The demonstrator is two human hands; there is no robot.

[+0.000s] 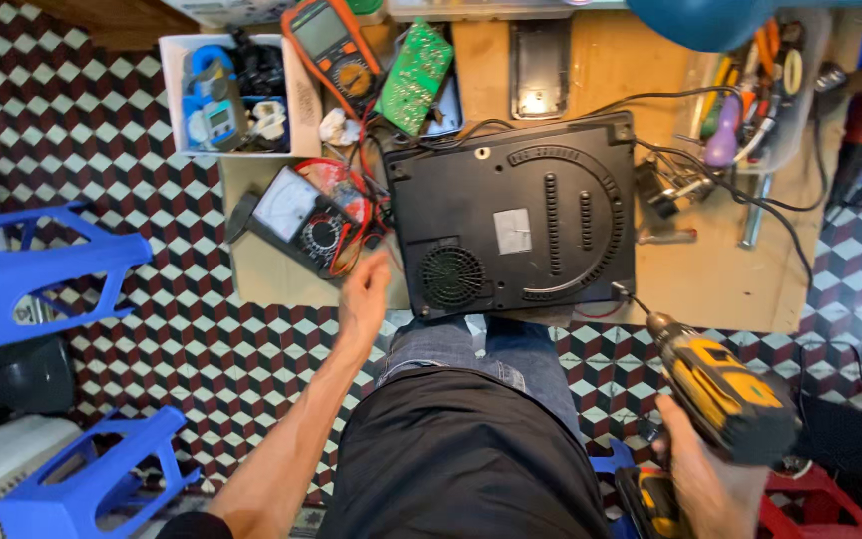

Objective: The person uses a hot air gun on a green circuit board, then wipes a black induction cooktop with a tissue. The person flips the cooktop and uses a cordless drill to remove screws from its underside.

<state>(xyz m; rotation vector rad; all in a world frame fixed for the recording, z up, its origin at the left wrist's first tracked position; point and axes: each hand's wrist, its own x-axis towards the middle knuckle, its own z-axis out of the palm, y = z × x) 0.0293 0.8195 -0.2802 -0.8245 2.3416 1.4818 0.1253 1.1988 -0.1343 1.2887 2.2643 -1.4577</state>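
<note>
While gripping drill [725, 394], right hand [695, 474] raised.

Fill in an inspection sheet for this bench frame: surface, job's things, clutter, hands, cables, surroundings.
Surface: low wooden bench, crowded along its far edge.
Job's things: black induction cooker lying underside up, vent grille showing; yellow cordless drill, bit tip at the cooker's near right corner.
Clutter: analog multimeter, orange digital multimeter, green circuit board, white parts bin, clear tray of screwdrivers.
Hands: left hand open, beside the cooker's near left corner; right hand gripping the drill.
Cables: red and black test leads; black cord trailing right.
Surroundings: checkered tile floor, blue plastic stools.
</note>
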